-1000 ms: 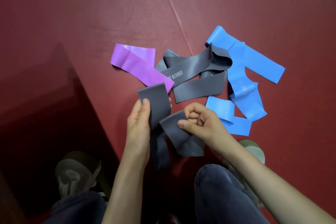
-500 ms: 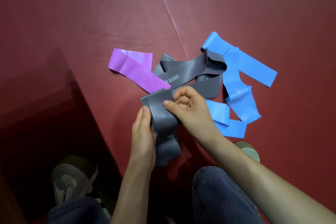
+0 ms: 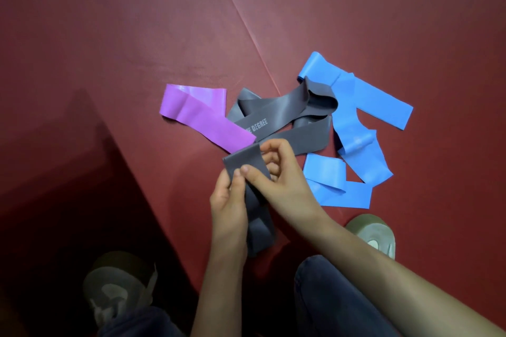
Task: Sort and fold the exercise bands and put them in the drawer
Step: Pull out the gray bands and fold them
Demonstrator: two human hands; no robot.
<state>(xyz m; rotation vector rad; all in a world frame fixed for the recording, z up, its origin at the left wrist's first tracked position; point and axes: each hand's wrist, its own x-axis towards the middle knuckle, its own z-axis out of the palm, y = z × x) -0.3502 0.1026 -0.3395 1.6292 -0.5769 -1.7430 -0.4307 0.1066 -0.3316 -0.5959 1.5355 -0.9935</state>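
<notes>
Grey first — one grey band (image 3: 246, 169) doubled over, pinched by left hand (image 3: 228, 200) and right hand (image 3: 282, 180) near the edge of the red mat (image 3: 137, 35). Loose by the seam: purple band (image 3: 197, 115), other grey bands (image 3: 284, 115), blue bands (image 3: 353, 123). Drawer unseen; early days, likely.

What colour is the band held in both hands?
Grey: the held band shows best in the head view.

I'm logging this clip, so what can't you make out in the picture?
The drawer: nowhere in the head view.
Print on the grey floor band: the purple band covers its start; only DEGREE reads.
Fold layers of the held grey band: hidden by the left hand and right hand.
Count of the blue bands: hidden by their overlap.
</notes>
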